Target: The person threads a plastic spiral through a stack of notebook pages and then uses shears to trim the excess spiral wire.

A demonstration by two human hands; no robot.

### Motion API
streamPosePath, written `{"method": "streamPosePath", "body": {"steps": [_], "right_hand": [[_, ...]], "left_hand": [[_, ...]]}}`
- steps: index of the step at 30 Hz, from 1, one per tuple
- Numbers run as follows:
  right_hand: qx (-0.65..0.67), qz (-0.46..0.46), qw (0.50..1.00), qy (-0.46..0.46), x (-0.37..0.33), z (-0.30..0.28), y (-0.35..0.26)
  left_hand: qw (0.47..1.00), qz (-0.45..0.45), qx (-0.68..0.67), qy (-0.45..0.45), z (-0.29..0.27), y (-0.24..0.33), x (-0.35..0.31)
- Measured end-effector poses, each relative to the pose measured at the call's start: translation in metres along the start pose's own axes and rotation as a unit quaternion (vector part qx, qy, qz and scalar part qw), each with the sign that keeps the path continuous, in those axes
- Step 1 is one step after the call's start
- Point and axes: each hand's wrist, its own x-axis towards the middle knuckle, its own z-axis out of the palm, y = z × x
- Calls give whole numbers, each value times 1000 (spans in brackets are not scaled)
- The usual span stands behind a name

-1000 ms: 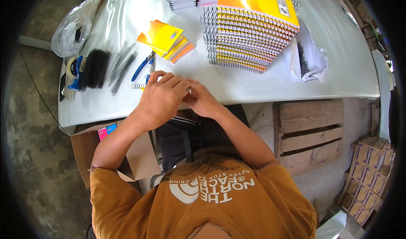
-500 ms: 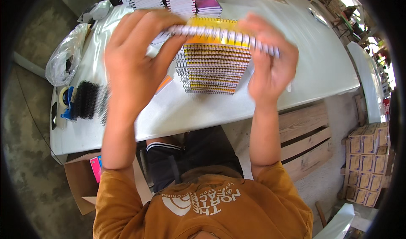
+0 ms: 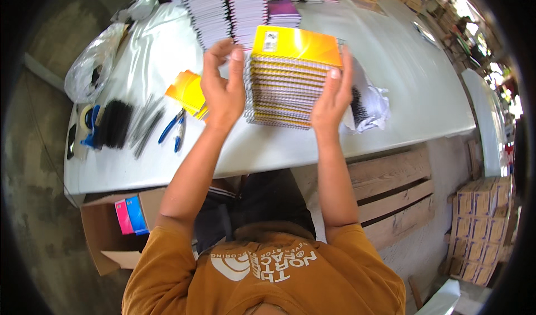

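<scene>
A tall stack of spiral-bound notebooks (image 3: 287, 94) stands in front of me on the table, with a yellow-covered notebook (image 3: 307, 47) lying on top. My left hand (image 3: 224, 86) is at the stack's left side, thumb and fingers raised and apart. On the opposite side, my right hand (image 3: 333, 94) has its fingers stretched along the upper right edge, the thumb near the top notebook's corner. Neither hand is wrapped round anything. Loose yellow-orange covers (image 3: 188, 93) lie left of my left hand, partly hidden by it. Blue-handled pliers (image 3: 168, 128) rest nearer the front edge.
Black binding coils (image 3: 115, 124) and a blue tape dispenser (image 3: 90, 126) sit at the table's left, near a clear plastic bag (image 3: 89, 69). Taller notebook stacks (image 3: 206, 16) stand behind. Crumpled white wrapping (image 3: 375, 106) lies right. An open carton (image 3: 100, 231) is below the table.
The notebook held edge-on between both hands now lies flat on the stack. My hands have lowered and loosened to the stack's sides, uncovering the pliers and loose covers.
</scene>
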Motion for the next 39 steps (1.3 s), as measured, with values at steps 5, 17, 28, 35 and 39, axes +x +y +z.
{"method": "streamPosePath", "body": {"steps": [5,17,28,35,39], "right_hand": [[52,-115,992,5,-51,-12,-9],[-87,-394,895,-189,-127,37,-4],[234,263,839,-415,-115,40,16],[242,266,842,-403,-129,44,30],[218,247,852,-407,-127,44,24]], "left_hand": [[851,47,440,-284,-104,-51,-5],[861,-451,-171,-158,-145,54,-56],[822,-43,545,-161,-241,-121,-14],[908,-261,173,-278,-191,-48,-24],[863,-294,165,-377,-179,-36,-50]]}}
